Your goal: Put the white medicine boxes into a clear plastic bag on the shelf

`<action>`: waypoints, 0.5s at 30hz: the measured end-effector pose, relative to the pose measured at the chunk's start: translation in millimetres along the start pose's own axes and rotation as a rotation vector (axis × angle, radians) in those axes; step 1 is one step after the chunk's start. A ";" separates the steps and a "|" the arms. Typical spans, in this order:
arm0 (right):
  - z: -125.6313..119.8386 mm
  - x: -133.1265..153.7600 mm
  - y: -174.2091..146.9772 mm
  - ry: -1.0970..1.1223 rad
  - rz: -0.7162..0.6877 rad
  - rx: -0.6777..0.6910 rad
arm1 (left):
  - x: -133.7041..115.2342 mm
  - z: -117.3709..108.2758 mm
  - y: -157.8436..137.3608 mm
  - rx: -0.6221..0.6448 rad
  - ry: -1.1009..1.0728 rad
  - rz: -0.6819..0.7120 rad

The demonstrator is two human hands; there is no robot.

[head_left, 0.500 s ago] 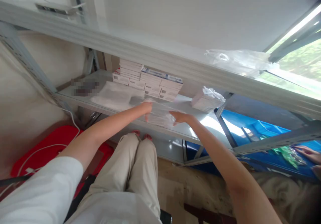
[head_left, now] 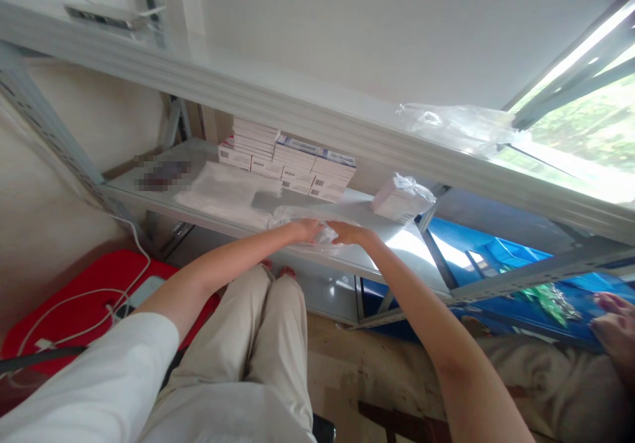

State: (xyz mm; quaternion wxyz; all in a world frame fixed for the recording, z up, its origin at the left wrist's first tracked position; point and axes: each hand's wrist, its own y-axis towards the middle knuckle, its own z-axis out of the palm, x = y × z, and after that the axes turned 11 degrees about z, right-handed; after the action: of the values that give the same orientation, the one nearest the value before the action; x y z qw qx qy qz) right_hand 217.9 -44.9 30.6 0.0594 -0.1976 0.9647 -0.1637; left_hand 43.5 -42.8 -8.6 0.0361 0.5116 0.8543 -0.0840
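A clear plastic bag (head_left: 290,214) lies at the front edge of the grey metal shelf (head_left: 367,213). My left hand (head_left: 308,230) and my right hand (head_left: 346,233) meet over it, fingers closed on a bunched part of the plastic between them. Left of the bag, a flat stack of clear plastic bags (head_left: 223,188) rests on the shelf. Behind stand stacked white boxes (head_left: 292,165) with printed labels. To the right, a box wrapped in clear plastic (head_left: 404,198) has its wrap gathered on top.
An upper shelf beam (head_left: 278,109) runs above my hands, with another clear bag (head_left: 451,122) on it. At lower left is a red stool (head_left: 74,284) with a white cable. Another person's hand (head_left: 615,321) is at the right, near a blue bin (head_left: 526,248) and green packets (head_left: 546,301).
My left hand has moved right toward my right hand, and the plastic between them is now bunched. The other person's hand at the right has lifted off the green packets.
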 end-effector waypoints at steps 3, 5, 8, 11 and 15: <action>-3.8 1.3 -9.6 -0.035 0.046 -0.102 | -1.6 1.4 -5.6 0.076 -0.018 -0.049; -8.0 1.9 -14.1 -0.068 0.078 -0.124 | -4.0 -1.1 -7.5 0.133 -0.029 -0.065; -14.3 1.7 -15.0 -0.184 0.179 -0.010 | -8.6 -6.4 -8.3 0.201 -0.045 -0.098; -18.6 1.1 -11.2 -0.225 0.199 0.105 | -10.5 -7.6 -9.8 0.182 -0.065 -0.113; -19.8 8.2 -5.7 -0.138 0.144 0.071 | -8.5 -1.9 -12.7 0.091 -0.078 -0.097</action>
State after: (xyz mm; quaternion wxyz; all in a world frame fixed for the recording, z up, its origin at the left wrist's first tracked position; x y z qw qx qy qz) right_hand 208.9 -47.3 50.6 0.1443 -0.1364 0.9635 -0.1793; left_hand 36.4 -55.7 -4.2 0.0417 0.4673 0.8712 -0.1443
